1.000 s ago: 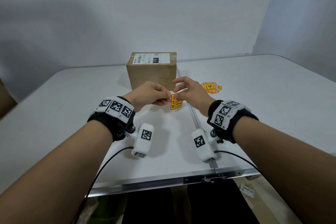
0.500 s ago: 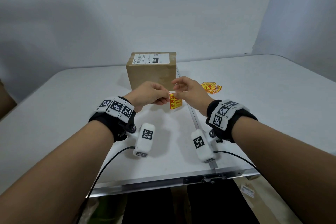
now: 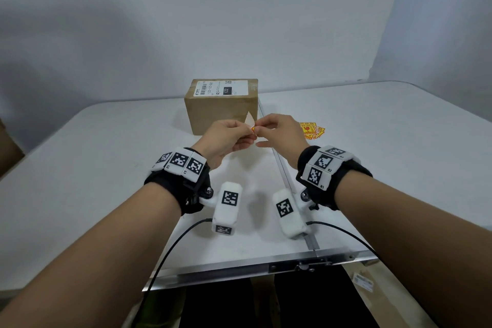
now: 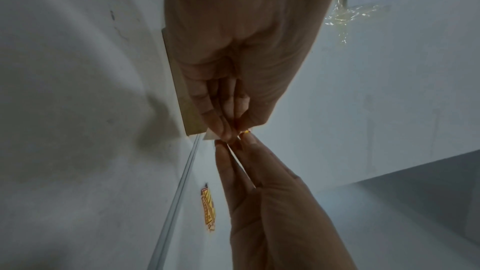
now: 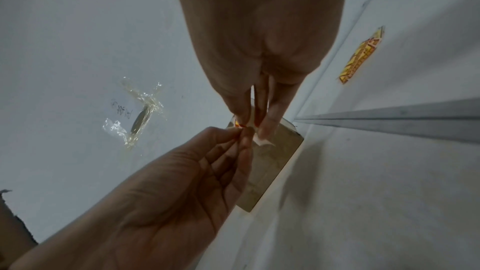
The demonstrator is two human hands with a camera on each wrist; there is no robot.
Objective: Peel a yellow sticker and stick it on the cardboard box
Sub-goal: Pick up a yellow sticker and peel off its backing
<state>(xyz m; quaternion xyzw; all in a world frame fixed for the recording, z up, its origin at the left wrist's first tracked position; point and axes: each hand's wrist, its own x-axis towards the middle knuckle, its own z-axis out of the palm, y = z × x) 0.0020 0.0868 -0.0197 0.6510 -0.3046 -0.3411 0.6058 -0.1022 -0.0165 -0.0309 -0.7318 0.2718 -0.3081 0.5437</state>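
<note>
A brown cardboard box [image 3: 222, 112] with a white shipping label on top stands at the middle back of the white table. Just in front of it, both hands meet above the table. My left hand [image 3: 246, 130] and right hand [image 3: 259, 128] both pinch a small yellow sticker [image 3: 253, 129], mostly hidden between the fingertips. Its white backing paper [image 3: 249, 120] sticks up in front of the box. In the right wrist view the sticker [image 5: 240, 124] shows as a yellow-red sliver, with the backing [image 5: 262, 141] below my fingertips.
A pile of several yellow stickers [image 3: 310, 130] lies on the table to the right of the box. A metal seam [image 3: 282, 170] runs down the table's middle to its front edge [image 3: 239, 269]. Crumpled clear tape [image 5: 140, 116] shows against a pale surface in the wrist views.
The sticker hung flat below the fingertips, its yellow face showing. Now it is raised and bunched between both hands, with white backing paper standing up. Both hands have lifted slightly.
</note>
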